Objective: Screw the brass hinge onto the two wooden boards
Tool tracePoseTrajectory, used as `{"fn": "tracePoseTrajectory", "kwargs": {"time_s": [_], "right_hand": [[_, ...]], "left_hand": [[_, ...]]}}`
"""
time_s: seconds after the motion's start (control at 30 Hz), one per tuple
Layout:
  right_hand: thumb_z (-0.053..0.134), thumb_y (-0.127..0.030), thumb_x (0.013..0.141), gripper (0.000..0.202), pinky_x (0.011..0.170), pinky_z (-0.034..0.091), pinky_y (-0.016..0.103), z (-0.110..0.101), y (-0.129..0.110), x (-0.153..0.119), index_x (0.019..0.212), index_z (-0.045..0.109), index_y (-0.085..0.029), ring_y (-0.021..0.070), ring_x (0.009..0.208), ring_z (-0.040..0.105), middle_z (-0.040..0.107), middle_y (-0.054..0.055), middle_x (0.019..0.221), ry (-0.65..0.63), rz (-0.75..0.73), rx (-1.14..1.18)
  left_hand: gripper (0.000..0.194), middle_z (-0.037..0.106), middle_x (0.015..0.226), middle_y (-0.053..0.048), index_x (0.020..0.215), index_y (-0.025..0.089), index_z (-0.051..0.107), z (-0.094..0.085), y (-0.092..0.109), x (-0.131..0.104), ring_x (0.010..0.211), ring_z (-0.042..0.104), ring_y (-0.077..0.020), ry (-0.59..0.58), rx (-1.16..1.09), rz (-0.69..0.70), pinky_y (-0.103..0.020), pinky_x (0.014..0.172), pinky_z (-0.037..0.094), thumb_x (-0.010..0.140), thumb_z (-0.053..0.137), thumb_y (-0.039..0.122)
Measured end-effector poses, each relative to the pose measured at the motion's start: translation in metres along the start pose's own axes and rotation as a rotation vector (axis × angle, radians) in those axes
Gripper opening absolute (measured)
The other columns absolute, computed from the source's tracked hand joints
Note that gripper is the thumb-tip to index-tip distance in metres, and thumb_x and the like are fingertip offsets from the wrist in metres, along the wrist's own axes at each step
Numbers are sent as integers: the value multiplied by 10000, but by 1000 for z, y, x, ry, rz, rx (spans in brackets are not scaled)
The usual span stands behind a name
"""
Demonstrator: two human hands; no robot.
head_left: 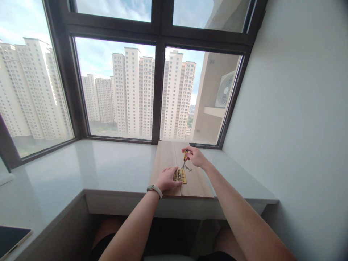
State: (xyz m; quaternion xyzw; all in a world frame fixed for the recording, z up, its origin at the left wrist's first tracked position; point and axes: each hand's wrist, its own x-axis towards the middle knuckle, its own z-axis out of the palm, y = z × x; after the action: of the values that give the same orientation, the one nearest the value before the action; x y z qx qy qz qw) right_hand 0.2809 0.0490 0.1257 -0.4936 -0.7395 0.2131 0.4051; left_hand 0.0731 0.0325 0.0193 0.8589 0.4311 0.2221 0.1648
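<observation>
Two light wooden boards lie side by side on the white sill. A gold hinge lies across their seam, one leaf on the right board. My left hand, with a watch at the wrist, presses on the hinge, its fingers round the left part and thumb at the near edge. My right hand grips a yellow and black screwdriver by the handle. The screwdriver points down, its tip at the far part of the hinge leaf. Several small screws lie on the right board just beside the hinge.
The white sill runs along the dark window frame, with a wall on the right. A dark flat device lies at the near left. The sill's front edge is just below the boards.
</observation>
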Motion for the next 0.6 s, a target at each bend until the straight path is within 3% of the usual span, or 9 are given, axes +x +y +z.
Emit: {"fn": "tracePoseTrajectory", "kwargs": {"time_s": [0.1, 0.27, 0.6], "right_hand": [[536, -203, 892, 227, 640, 556, 253, -4, 3, 1, 1071, 674, -186, 120, 635, 703, 707, 56, 1057, -9, 24, 38], [541, -207, 877, 196, 702, 550, 264, -7, 3, -1, 990, 702, -207, 118, 625, 691, 729, 11, 962, 52, -16, -92], [637, -264, 834, 158, 698, 513, 280, 2, 0, -6, 966, 708, -217, 167, 660, 693, 751, 22, 823, 265, -35, -215]], "left_hand": [[854, 524, 1487, -70, 1487, 292, 400, 3, -4, 2, 1381, 444, -308, 9, -1, 14, -403, 1172, 295, 762, 684, 643], [863, 534, 1473, -81, 1475, 283, 412, 9, -11, 6, 1377, 453, -303, 26, 1, 37, -398, 1180, 289, 751, 682, 669], [881, 530, 1477, -81, 1488, 284, 395, 12, -13, 8, 1375, 455, -300, 23, 6, 49, -401, 1187, 281, 757, 661, 698]]}}
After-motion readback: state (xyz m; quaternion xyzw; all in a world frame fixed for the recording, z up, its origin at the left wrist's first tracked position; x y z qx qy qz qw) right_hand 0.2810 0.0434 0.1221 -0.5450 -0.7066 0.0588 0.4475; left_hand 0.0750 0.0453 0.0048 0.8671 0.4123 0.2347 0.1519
